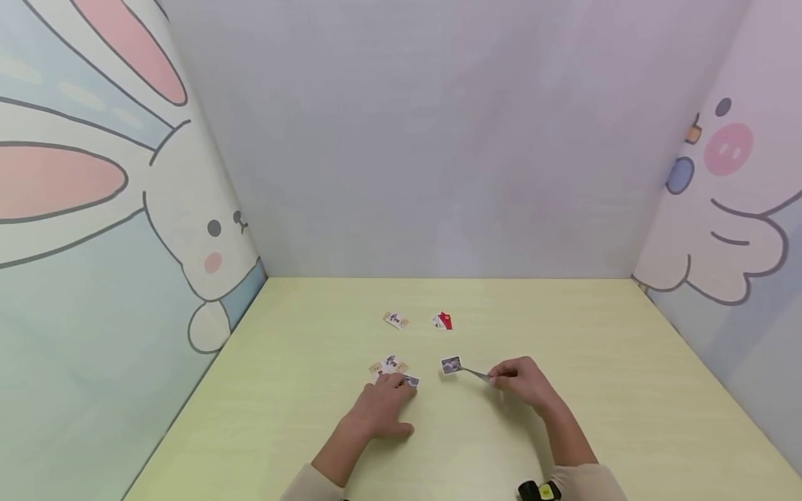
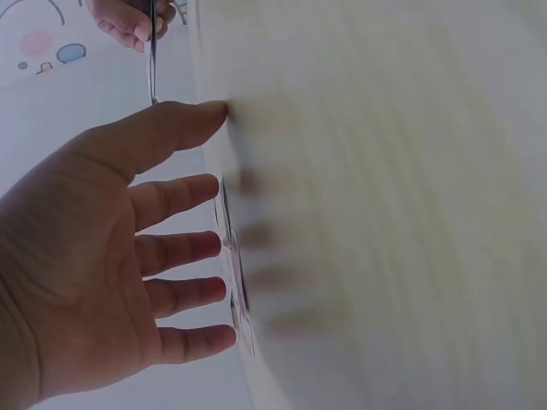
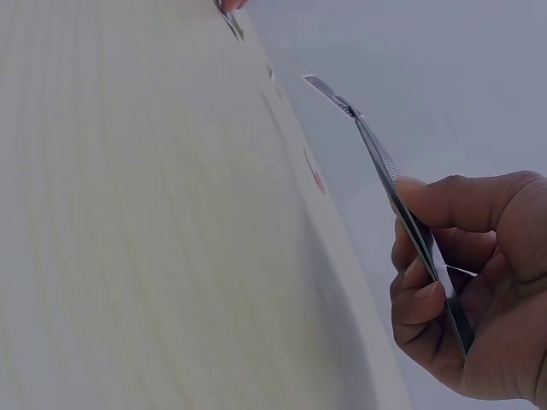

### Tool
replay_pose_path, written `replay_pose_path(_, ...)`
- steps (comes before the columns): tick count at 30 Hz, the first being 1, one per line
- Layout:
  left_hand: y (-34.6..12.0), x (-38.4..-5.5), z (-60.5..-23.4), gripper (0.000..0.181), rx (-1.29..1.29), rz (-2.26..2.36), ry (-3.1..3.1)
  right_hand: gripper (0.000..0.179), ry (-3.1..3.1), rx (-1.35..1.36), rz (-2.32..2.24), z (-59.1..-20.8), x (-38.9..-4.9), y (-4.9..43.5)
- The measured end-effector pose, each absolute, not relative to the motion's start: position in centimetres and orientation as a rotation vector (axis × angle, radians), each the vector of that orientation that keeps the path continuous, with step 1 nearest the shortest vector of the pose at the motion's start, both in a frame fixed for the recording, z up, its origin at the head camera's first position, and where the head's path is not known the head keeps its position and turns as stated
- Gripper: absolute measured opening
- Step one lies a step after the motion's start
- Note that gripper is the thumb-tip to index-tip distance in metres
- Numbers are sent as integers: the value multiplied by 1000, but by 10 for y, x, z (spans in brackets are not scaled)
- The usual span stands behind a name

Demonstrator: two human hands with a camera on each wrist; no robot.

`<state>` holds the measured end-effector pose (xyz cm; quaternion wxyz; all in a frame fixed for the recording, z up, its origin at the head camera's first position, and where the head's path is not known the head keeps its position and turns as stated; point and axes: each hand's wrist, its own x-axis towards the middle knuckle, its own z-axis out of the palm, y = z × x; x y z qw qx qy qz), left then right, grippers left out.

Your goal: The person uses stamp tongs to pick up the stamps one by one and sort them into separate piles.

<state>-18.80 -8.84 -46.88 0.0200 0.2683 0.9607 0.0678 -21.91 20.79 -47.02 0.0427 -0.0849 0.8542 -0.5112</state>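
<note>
Two bare hands, one pair of tweezers, several small cards, all at a pale yellow table (image 1: 595, 362). Left hand (image 1: 379, 409): fingers straight and spread, tips touching the near-left cards (image 1: 391, 363), an overlapping group, tan and white with small figures. Right hand (image 1: 525, 383): thumb and fingers pinch the tweezers (image 3: 414, 224); the tips, pressed together, grip the edge of one dark-pictured card (image 1: 450, 364), white-bordered, held above the table to the right of that group. Farther back: tan cards (image 1: 396, 320) at left, red-and-white cards (image 1: 442, 321) at right, well apart from both hands. Writing: marks on the cards, too small to read; no brand legible.
</note>
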Motion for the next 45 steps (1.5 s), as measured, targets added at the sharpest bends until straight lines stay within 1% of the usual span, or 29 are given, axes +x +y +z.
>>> replay_pose_path(8,-90,-188,-468,57,786,255,2944,7,2626,-98,-1607,-473,-221,214)
replay_pose_path(14,-91,-191,-468,56,781,289,2922,9,2655,-28,-1589,-476,-225,221)
replay_pose_path(27,-91,-189,-464,56,791,343,2892,14,2660,58,-1582,-476,-226,233)
replay_pose_path(32,-91,-189,-462,55,802,361,2898,15,2674,49,-1551,-475,-231,240)
replay_pose_path(38,-91,-188,-463,55,806,380,2873,16,2704,99,-1472,-473,-235,251)
replay_pose_path(45,-91,-189,-462,55,777,371,2869,19,2683,137,-1502,-465,-245,261)
